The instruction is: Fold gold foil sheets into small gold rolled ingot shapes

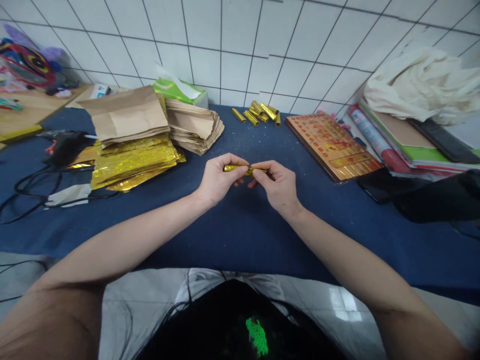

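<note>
The left hand (pixel 216 178) and right hand (pixel 278 186) each close a pinching grip on one gold foil roll (pixel 233 168), while white tissue (pixel 183 86) pokes from a green tissue box (pixel 162 89).

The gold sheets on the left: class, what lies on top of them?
Brown sheets lie over the rear part of the gold sheets, leaving the front visible. What they cover there cannot be seen.

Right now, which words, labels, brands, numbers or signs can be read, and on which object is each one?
None can be read.
Orange printed packet: marks too blurred.
Blue-and-red tube: print too blurred.
Small white-and-blue box: marks too small.
Held gold roll: no writing visible.
Green clothing patch: no readable letters.
</note>
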`<state>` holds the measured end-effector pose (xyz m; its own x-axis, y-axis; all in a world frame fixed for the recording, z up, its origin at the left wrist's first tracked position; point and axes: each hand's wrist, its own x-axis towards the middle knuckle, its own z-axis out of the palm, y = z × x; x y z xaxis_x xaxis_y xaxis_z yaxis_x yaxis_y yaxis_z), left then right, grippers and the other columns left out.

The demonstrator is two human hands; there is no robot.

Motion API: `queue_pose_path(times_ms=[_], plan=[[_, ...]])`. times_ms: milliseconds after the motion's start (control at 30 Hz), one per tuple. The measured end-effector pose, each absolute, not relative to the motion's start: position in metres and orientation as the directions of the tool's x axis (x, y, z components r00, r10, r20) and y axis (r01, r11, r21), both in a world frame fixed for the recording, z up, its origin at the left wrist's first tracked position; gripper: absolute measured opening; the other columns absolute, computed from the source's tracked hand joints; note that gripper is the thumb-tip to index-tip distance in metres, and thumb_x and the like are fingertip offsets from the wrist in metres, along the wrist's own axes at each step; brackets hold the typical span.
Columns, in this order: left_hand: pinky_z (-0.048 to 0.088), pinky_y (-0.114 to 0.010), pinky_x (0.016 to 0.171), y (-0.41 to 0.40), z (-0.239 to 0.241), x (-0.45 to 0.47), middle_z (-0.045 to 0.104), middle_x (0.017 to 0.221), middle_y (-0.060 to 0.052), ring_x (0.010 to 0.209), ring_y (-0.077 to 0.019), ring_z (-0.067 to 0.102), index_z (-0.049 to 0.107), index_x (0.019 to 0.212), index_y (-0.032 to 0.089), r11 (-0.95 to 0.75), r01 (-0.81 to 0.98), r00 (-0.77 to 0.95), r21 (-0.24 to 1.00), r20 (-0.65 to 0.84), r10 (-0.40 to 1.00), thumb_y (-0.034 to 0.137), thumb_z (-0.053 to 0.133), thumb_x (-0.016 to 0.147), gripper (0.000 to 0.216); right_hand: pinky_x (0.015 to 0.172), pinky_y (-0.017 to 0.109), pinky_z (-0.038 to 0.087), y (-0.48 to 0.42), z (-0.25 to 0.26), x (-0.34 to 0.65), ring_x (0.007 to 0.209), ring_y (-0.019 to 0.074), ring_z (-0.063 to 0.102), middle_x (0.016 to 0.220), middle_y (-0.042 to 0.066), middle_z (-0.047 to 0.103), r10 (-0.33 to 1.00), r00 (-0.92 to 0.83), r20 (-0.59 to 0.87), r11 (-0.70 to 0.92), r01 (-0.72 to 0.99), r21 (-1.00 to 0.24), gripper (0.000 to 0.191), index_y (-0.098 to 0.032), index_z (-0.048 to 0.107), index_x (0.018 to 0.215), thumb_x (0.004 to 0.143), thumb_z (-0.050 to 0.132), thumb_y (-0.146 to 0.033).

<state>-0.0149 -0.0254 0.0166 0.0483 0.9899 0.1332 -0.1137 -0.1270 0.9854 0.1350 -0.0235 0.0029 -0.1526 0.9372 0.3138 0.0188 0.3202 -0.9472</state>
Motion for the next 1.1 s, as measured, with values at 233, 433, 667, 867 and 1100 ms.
queue_pose_path(times_ms=[233,433,667,867,1100], plan=[[0.044,-0.018,0.044,-0.0244,0.0172,-0.0145,0.06,0.057,0.003,0.047,-0.0063,0.053,0.064,0.072,0.013,-0.127,-0.163,0.015,0.978,0.131,0.991,0.021,0.069,0.063,0.013,0.056,0.028,0.054,-0.0208,0.004,0.1354,0.054,0.0109,0.063,0.067,-0.003,0.064,0.946,-0.112,0.305,0.304,-0.032,-0.952,0.02,-0.017,0.061,0.087,0.074,0.065,-0.031],[0.041,-0.017,0.044,-0.0226,0.0156,-0.0154,0.06,0.057,0.002,0.046,-0.0054,0.05,0.065,0.07,0.013,-0.127,-0.123,0.038,0.984,0.132,0.99,0.024,0.071,0.063,0.015,0.054,0.028,0.054,-0.0204,0.0041,0.1349,0.052,0.0108,0.062,0.062,-0.003,0.063,0.953,-0.11,0.283,0.283,-0.017,-0.959,0.016,-0.017,0.062,0.08,0.073,0.066,-0.032],[0.042,-0.018,0.045,-0.022,0.0137,-0.0155,0.061,0.058,0.002,0.047,-0.0056,0.05,0.066,0.068,0.013,-0.142,-0.115,0.025,0.983,0.146,0.989,0.024,0.071,0.062,0.013,0.052,0.027,0.055,-0.019,0.0017,0.135,0.051,0.0105,0.062,0.063,-0.003,0.064,0.961,-0.111,0.253,0.251,-0.03,-0.968,0.019,-0.017,0.062,0.08,0.074,0.064,-0.035],[0.043,-0.018,0.045,-0.0216,0.0138,-0.0153,0.064,0.062,0.001,0.047,-0.0053,0.051,0.067,0.069,0.013,-0.142,-0.094,0.034,0.985,0.145,0.989,0.021,0.07,0.062,0.012,0.05,0.027,0.054,-0.0181,-0.001,0.1354,0.051,0.0106,0.062,0.066,-0.002,0.065,0.96,-0.126,0.248,0.246,-0.034,-0.969,0.022,-0.017,0.062,0.083,0.075,0.063,-0.037],[0.039,-0.016,0.04,-0.0215,0.0147,-0.0143,0.057,0.051,0.003,0.044,-0.0055,0.051,0.062,0.065,0.013,-0.111,-0.094,-0.034,0.989,0.109,0.994,0.022,0.07,0.063,0.012,0.052,0.028,0.054,-0.0189,0.0011,0.1352,0.051,0.0113,0.062,0.065,-0.002,0.064,0.955,-0.115,0.273,0.276,0.006,-0.961,0.018,-0.017,0.063,0.081,0.074,0.064,-0.033]])
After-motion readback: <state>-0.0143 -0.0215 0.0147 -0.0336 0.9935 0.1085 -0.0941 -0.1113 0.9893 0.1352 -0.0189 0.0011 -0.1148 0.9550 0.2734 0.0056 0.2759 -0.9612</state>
